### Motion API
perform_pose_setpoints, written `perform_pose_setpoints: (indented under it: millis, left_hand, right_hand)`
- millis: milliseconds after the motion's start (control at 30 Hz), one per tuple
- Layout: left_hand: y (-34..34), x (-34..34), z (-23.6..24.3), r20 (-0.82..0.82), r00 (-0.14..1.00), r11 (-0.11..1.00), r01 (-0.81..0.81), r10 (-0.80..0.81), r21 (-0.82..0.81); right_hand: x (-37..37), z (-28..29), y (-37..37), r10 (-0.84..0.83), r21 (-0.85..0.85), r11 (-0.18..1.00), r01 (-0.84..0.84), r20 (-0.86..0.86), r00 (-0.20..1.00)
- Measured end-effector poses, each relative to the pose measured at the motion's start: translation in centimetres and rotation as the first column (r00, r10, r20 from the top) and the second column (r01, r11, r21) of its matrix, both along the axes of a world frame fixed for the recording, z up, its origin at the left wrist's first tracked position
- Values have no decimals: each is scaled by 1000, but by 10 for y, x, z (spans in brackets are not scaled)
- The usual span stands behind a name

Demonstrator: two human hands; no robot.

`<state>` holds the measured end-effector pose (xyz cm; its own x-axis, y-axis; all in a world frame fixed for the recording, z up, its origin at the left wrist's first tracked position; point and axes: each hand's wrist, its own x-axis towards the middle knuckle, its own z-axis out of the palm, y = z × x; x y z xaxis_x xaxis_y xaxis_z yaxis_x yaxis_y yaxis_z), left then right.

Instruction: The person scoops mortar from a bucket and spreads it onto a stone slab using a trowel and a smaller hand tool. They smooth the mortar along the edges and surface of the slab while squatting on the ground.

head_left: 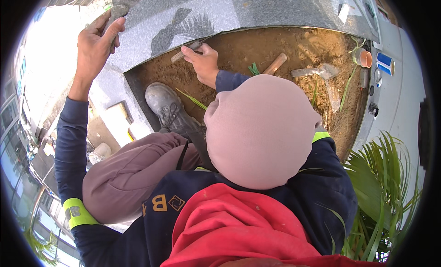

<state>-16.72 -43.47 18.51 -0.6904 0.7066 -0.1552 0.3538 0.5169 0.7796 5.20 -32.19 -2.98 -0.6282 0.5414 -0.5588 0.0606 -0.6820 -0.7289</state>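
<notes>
My left hand (pixel 97 44) is raised at the upper left beside the grey stone slab (pixel 220 12). Its thumb and fingers close round a slim grey handle, and a dark rounded end (pixel 120 10) shows above them. What kind of tool this is, I cannot make out. Lower, at the slab's inner edge, my right hand (pixel 204 65) pinches a short grey-brown bar (pixel 180 55) that lies along the edge above the soil. My two hands are apart.
Brown soil (pixel 229 94) fills the bed, with my grey boot (pixel 163 101) in it. A wooden piece (pixel 276 64) and a dirt-covered tool (pixel 327 71) lie there. At the right are an orange cup (pixel 365 59), a blue-and-white can (pixel 385 64) and a leafy plant (pixel 381 189).
</notes>
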Motion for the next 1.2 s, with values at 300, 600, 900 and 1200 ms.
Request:
perform_pose_setpoints:
  millis: [300, 600, 900, 1200]
  left_hand:
    - [5, 2, -3, -44, 998, 998, -50, 52, 29]
    - [-4, -19, 5, 18, 998, 998, -67, 67, 9]
    - [31, 4, 23, 10, 998, 992, -67, 66, 104]
    - [20, -3, 14, 53, 994, 989, -99, 93, 110]
  right_hand:
    - [28, 21, 3, 533, -303, 814, -496, 49, 845]
    - [56, 137, 142, 913, 433, -73, -899, 391, 114]
    - [-10, 162, 214, 366, 504, -805, -312, 837, 408]
    - [7, 153, 254, 176, 288, -899, -330, 928, 328]
